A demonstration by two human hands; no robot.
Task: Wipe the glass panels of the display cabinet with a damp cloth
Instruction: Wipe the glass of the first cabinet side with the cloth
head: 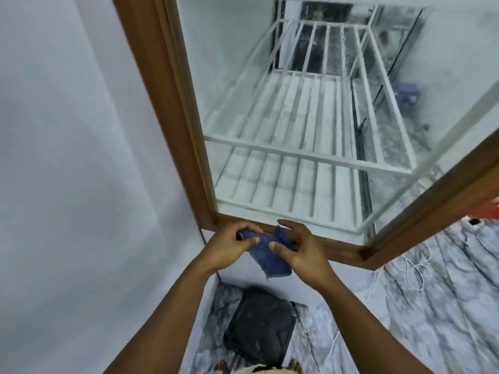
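Observation:
A dark blue cloth [266, 255] hangs between both hands just below the cabinet's lower wooden frame. My left hand [229, 245] grips its left end, fingers curled round the bunched fabric. My right hand [299, 251] pinches the cloth's right side between thumb and fingers. The display cabinet [178, 109] has a brown wooden frame and a large glass panel [243, 76] with white wire shelves behind it. A second framed glass panel [437, 190] stands open at the right.
A pale wall [81, 157] fills the left side. On the marbled floor below lies a black flat object [260, 327]. White cords [415, 268] trail on the floor at right, near a red object [486, 211]. Something yellow [259, 369] shows at the bottom edge.

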